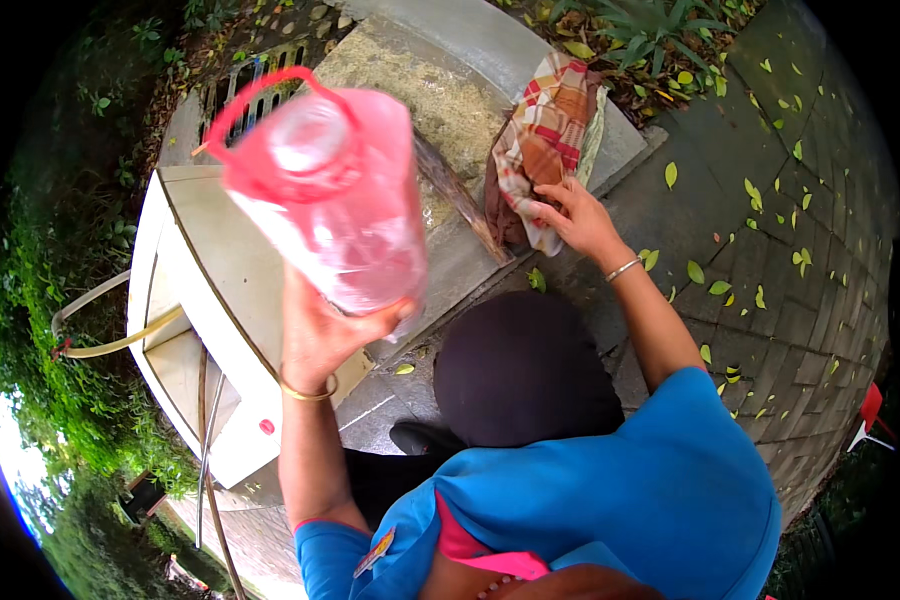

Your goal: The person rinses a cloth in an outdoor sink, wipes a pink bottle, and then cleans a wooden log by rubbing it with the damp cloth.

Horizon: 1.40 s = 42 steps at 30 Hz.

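My left hand (pixel 330 330) holds a large transparent plastic bottle (pixel 360 232) near its base. The bottle has a pinkish-red tint, and its carry handle (pixel 229 109) and capped end (pixel 307 135) are raised towards the camera. It looks blurred, and how much liquid it contains is unclear. My right hand (pixel 581 221) has its thumb and fingers on the near edge of a red, white and brown plaid cloth (pixel 544 142). Beneath that cloth lies a darker brown cloth (pixel 499 206), bunched on the concrete slab.
A white box-like cabinet (pixel 225 247) stands at left, with a yellowish hose (pixel 124 345) and poles (pixel 206 435) beside it. Behind the bottle is a drain grate (pixel 270 67). A weathered wooden stick (pixel 457 195) lies on the slab (pixel 397 67). Wet paving (pixel 727 225) at right carries scattered leaves.
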Each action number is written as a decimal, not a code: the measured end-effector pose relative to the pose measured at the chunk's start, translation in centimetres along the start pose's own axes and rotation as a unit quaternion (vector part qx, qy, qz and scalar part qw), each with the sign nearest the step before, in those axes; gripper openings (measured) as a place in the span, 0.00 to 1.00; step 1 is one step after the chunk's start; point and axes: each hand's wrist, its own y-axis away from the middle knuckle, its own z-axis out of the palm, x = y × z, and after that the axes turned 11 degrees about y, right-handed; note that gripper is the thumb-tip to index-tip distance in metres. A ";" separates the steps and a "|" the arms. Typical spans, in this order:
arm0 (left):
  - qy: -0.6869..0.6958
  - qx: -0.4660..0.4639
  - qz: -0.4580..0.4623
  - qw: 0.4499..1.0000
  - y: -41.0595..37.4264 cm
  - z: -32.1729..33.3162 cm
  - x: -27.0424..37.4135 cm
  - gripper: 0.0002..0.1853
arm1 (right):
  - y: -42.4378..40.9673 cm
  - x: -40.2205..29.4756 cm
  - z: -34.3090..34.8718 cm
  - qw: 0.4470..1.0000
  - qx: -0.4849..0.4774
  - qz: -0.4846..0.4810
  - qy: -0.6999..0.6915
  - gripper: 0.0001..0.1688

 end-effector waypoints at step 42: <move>-0.451 -0.052 -0.020 0.891 -4.9 7.2 -7.4 0.46 | -5.1 -5.9 -2.3 0.758 -0.010 -0.011 -0.652 0.29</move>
